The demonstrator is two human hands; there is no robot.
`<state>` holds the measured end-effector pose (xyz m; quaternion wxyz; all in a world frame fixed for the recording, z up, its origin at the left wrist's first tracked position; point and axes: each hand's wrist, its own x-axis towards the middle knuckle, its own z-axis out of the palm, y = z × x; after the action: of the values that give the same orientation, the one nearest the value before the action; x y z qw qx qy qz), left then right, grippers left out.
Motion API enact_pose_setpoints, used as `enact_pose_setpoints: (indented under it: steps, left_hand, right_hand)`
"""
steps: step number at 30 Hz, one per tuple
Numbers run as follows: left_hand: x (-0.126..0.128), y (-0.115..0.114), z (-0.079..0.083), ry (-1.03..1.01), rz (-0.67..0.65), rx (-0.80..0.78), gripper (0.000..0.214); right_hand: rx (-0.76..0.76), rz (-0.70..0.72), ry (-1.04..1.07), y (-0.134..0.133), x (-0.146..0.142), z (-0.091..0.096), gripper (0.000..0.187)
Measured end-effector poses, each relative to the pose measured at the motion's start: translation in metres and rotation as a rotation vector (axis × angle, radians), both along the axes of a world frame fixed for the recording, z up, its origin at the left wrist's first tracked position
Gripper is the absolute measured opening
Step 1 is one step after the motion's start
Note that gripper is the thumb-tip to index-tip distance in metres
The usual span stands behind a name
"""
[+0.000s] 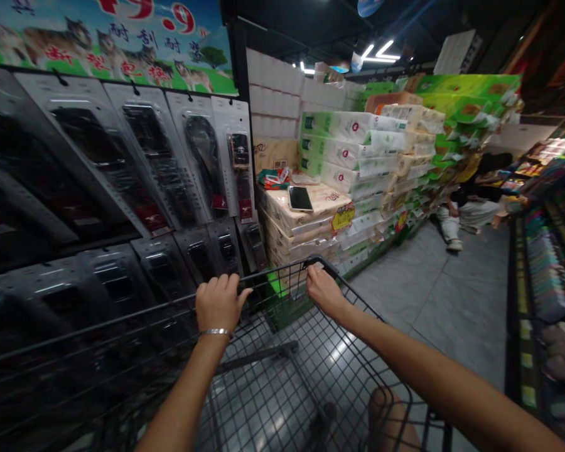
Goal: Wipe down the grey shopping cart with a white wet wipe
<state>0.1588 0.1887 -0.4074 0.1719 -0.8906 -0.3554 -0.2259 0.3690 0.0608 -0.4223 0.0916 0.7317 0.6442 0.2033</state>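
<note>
A black wire shopping cart [273, 389] spans the lower part of the head view, and the floor shows through its mesh. My left hand [219, 302], with a silver bracelet at the wrist, is curled over the cart's far top rail, its thumb sticking out to the right. Farther right, my right hand [324, 289] grips the rail beside the dark corner piece [322, 263]. The fingertips of both hands are partly hidden behind the rail. Just beyond the cart, a phone [300, 198] lies on a stack of beige tissue packs [282, 220], near a red and green packet [274, 179].
Packaged belts [150, 150] hang on the left rack under a price sign [108, 44]. White and green tissue packs [339, 147] are piled along the aisle. A person [475, 201] sits low on the grey floor [433, 289] farther back. Shelves [546, 270] line the right side.
</note>
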Motion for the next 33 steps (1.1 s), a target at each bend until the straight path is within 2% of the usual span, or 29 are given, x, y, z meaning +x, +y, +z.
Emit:
enact_pose_setpoints:
  steps: [2, 8, 14, 19, 24, 28, 33]
  left_hand:
    - [0.0, 0.0, -0.001, -0.006, -0.007, 0.009, 0.031]
    - [0.0, 0.001, -0.002, -0.016, -0.019, 0.022, 0.031]
    - [-0.001, 0.002, -0.003, -0.024, -0.024, 0.043, 0.033]
    - [-0.001, 0.001, -0.004, -0.023, -0.021, 0.039, 0.032]
    - [-0.001, 0.001, -0.005, -0.03, -0.033, 0.048, 0.032]
    - [-0.002, 0.003, -0.006, -0.035, -0.035, 0.033, 0.032]
    - [-0.001, 0.002, -0.005, -0.041, -0.04, 0.012, 0.032]
  right_hand:
    - [0.011, -0.032, -0.007, 0.0, 0.004, -0.004, 0.027]
    - [-0.013, -0.172, 0.053, 0.005, -0.003, -0.033, 0.03]
    - [-0.059, -0.139, 0.082, 0.008, -0.006, -0.047, 0.031]
    - [-0.211, -0.189, 0.155, 0.003, -0.01, -0.066, 0.032]
    - [-0.317, -0.175, 0.203, -0.004, -0.013, -0.083, 0.025]
    - [-0.331, -0.087, 0.216, -0.007, -0.015, -0.068, 0.026]
    - [-0.252, 0.03, 0.166, 0.002, -0.017, -0.025, 0.024]
